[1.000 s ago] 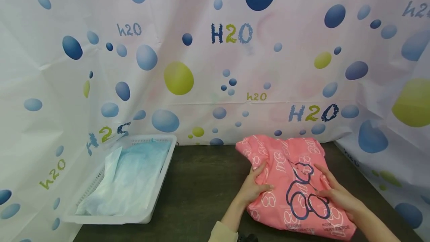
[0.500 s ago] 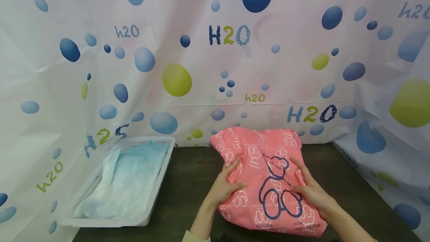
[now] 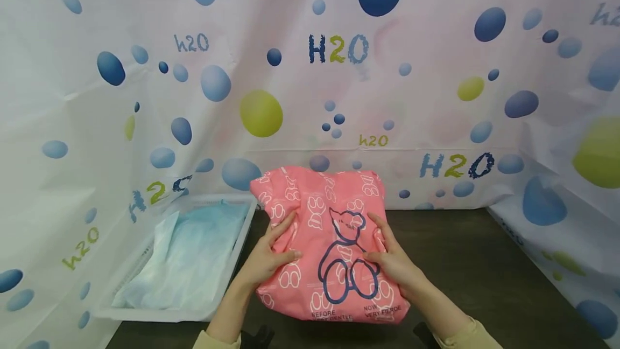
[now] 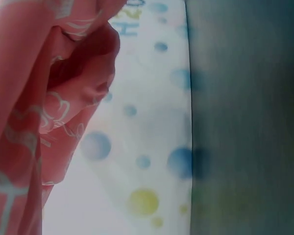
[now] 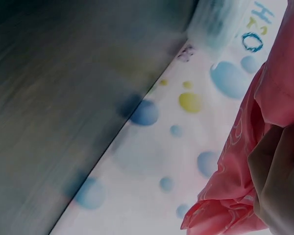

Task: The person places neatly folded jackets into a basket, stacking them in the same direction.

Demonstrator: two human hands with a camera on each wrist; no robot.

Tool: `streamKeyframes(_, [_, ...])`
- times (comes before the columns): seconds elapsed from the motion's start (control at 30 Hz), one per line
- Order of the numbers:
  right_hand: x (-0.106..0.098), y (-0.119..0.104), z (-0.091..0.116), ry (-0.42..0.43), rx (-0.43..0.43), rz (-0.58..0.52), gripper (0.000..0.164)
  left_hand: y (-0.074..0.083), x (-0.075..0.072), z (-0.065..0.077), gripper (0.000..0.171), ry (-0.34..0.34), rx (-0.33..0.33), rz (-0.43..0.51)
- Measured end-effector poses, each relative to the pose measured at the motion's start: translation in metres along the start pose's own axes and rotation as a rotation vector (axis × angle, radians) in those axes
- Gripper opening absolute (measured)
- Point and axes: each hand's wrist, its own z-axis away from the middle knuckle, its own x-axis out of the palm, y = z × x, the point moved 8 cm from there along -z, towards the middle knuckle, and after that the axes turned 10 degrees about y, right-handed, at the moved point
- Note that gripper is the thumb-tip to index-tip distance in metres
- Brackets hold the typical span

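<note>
A full pink plastic bag (image 3: 339, 246), printed with white bears and one large dark-blue bear outline, hangs above the table in the head view. My left hand (image 3: 266, 257) grips its left side, thumb on the front face. On the opposite side my right hand (image 3: 394, 260) holds it the same way. What is inside the bag is hidden. The left wrist view has creased folds of the bag (image 4: 19, 98) along its left edge. Curled fingers (image 5: 279, 171) press into the bag (image 5: 235, 166) in the right wrist view.
A white plastic basket (image 3: 145, 314) stands left of the bag, holding a folded light-blue and white sheet (image 3: 194, 263). The dark table (image 3: 460, 273) extends to the right. A white curtain (image 3: 310, 85) with blue and green dots surrounds the back and sides.
Both hands have carried the pink bag leftward from the right side of the table to the middle, and it looks raised. The basket has stayed in place.
</note>
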Motion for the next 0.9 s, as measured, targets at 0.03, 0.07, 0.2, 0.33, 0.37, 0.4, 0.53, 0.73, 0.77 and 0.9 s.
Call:
streamKeyframes(0.03, [0.006,-0.001,-0.002,-0.004,-0.006,-0.004,0.083,0.002,-0.007,0.001,0.081,0.007,0.011,-0.018])
streamKeyframes(0.07, [0.012,-0.003,-0.004,-0.009,-0.011,-0.006,0.083,0.003,-0.013,0.002,0.081,0.014,0.02,-0.033])
streamKeyframes(0.2, [0.036,-0.006,-0.012,-0.029,-0.027,-0.011,0.083,0.003,-0.037,0.007,0.081,0.04,0.008,-0.044])
streamKeyframes(0.33, [0.06,-0.008,-0.019,-0.043,-0.036,-0.007,0.083,0.001,-0.061,0.015,0.081,0.073,-0.013,-0.047])
streamKeyframes(0.37, [0.066,-0.009,-0.02,-0.048,-0.044,-0.004,0.083,0.002,-0.067,0.017,0.081,0.081,-0.003,-0.053])
streamKeyframes(0.4, [0.072,-0.01,-0.022,-0.052,-0.05,-0.002,0.083,0.003,-0.073,0.02,0.081,0.08,-0.001,-0.046])
streamKeyframes(0.53, [0.096,-0.015,-0.029,-0.074,-0.074,0.0,0.082,0.01,-0.096,0.025,0.079,0.086,0.031,-0.043])
streamKeyframes(0.73, [0.133,-0.022,-0.039,-0.08,-0.126,0.012,0.082,0.013,-0.129,0.035,0.078,0.109,-0.029,-0.043])
streamKeyframes(0.77, [0.139,-0.023,-0.041,-0.081,-0.14,0.018,0.082,0.013,-0.134,0.036,0.078,0.116,-0.04,-0.048])
streamKeyframes(0.9, [0.162,-0.027,-0.05,-0.076,-0.203,0.063,0.082,0.012,-0.16,0.038,0.077,0.16,-0.059,-0.107])
